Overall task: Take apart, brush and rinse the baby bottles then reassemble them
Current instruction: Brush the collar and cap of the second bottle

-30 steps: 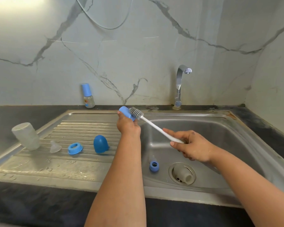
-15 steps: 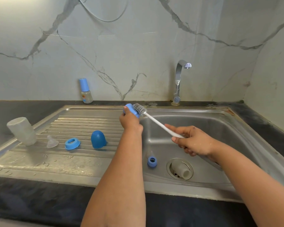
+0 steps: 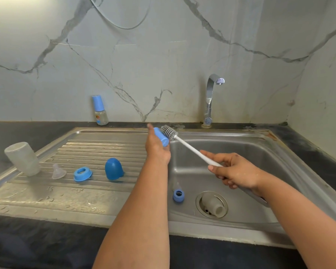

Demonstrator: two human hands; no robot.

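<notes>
- The left hand [image 3: 157, 150] was raised over the divide between drainboard and basin, its fingers wrapped round a small blue cap [image 3: 161, 137] that pointed up and to the left.
- The right hand [image 3: 233, 173] gripped the white handle of a bottle brush [image 3: 190, 148] over the sink basin [image 3: 241, 152]. The handle ran up and left from the hand, and the grey bristle head [image 3: 168, 131] touched the far side of the cap.
- On the ribbed drainboard [image 3: 97, 148] at left lay four parts in a row — a frosted bottle body [image 3: 22, 159] tilted with its base up at the far left, then a clear teat [image 3: 58, 172], a blue screw ring [image 3: 82, 174] and a dark blue domed cap [image 3: 113, 169] standing on its open end.
- In the basin, a second blue screw ring [image 3: 178, 195] stood near the left wall, with a clear part rising behind it that was too faint to name.
- A small frosted bottle body [image 3: 213, 205] lay on its side across the drain [image 3: 201, 200], its mouth towards the near right.
- An assembled small baby bottle [image 3: 100, 111] with a blue cap stood upright on the dark counter [image 3: 37, 131] against the marble wall — well apart from the loose parts.
- A chrome tap [image 3: 210, 98] stood at the far edge of the sink; no water could be seen at its spout.
</notes>
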